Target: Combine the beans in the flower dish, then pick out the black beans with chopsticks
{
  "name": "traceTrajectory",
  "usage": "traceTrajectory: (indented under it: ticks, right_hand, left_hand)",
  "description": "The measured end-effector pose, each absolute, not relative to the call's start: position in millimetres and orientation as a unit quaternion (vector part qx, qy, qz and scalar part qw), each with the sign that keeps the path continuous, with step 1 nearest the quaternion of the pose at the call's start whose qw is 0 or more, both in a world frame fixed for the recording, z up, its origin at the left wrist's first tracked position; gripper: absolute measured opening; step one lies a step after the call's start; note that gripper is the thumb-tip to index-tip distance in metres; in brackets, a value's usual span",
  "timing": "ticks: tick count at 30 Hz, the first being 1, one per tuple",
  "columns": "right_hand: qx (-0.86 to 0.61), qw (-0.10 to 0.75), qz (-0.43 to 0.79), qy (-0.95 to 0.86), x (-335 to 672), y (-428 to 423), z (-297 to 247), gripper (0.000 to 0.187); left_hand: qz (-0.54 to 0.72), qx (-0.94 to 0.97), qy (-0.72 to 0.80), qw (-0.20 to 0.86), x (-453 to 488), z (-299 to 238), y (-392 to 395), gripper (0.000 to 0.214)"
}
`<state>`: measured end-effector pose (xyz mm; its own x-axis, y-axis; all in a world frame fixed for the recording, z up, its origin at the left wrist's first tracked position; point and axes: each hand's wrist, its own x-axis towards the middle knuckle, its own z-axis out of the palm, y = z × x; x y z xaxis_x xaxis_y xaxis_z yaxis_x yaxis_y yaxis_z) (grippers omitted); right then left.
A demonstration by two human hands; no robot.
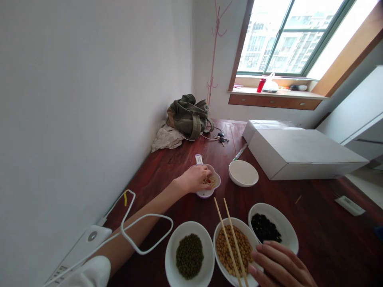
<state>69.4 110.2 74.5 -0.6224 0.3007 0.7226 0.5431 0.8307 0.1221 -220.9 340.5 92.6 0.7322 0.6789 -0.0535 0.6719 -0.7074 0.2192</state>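
My left hand (196, 178) reaches forward over a small lilac cup (209, 186), its fingers curled in a pinch on the pale bits inside. My right hand (279, 265) lies flat at the near edge with fingers stretched, touching the rim of the white bowl of yellow soybeans (235, 249). A pair of wooden chopsticks (229, 239) rests across that bowl. To its left stands a white bowl of green mung beans (189, 255). To its right stands a white bowl of black beans (273, 227). An empty white dish (243, 173) sits beyond them.
A dark red wooden table (314, 207) runs along a white wall. A white cable (140, 231) loops over my left arm from a white device (86, 239). A big white box (299, 153), a green bag (188, 115) and keys (222, 139) lie further back.
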Motion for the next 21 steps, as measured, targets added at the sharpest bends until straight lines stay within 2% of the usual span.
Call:
traceTrajectory:
  ticks: [3,7,10,16,21]
  right_hand:
    - [-0.241,0.306,-0.156,-0.908,63.6,109.5,80.6,0.04]
    - [-0.23,0.281,-0.167,-0.917,54.2,108.9,87.1,0.037]
    - [-0.226,0.281,-0.169,-0.917,49.9,108.1,86.8,0.033]
    - [-0.231,0.288,-0.157,-0.916,44.2,108.1,74.6,0.034]
    - [-0.226,0.292,-0.166,-0.914,32.9,108.4,68.8,0.037]
  left_hand:
    - [0.022,0.925,0.362,0.111,-219.2,92.0,340.0,0.034]
    - [0.026,0.925,0.362,0.111,-216.9,91.7,338.9,0.026]
    - [0.029,0.925,0.361,0.115,-216.6,92.6,338.6,0.025]
    - [0.046,0.924,0.36,0.118,-216.8,92.3,338.6,0.041]
    - [0.053,0.924,0.36,0.116,-213.4,88.5,338.3,0.026]
